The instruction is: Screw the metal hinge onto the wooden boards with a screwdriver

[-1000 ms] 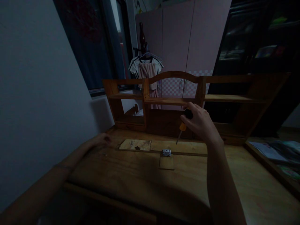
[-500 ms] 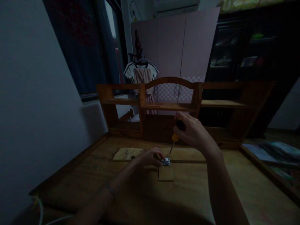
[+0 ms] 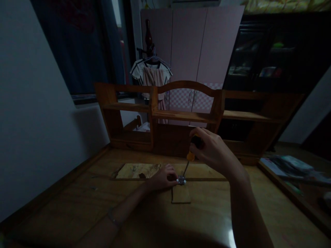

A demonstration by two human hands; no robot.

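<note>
In the head view my right hand (image 3: 208, 146) is wrapped round a screwdriver (image 3: 190, 156) with a yellow and black handle. Its thin shaft slants down, and the tip meets a small metal hinge (image 3: 181, 179) or appears to. My left hand (image 3: 163, 177) rests low on the wood, its fingertips closed at the hinge's left edge. The hinge lies where a small square wooden piece (image 3: 181, 194) meets a long pale board (image 3: 204, 170). Fine detail on the hinge is too dim to read.
A wooden shelf unit (image 3: 184, 116) stands along the back of the wooden tabletop (image 3: 209, 213). Papers or bags (image 3: 292, 167) lie beyond a raised edge at right. A white wall (image 3: 38, 137) borders the left side.
The screwdriver has come down and left, its tip now at the hinge. My left hand's fingers have shifted to the hinge's left edge, and the hinge sits flatter. The camera view has shifted slightly.
</note>
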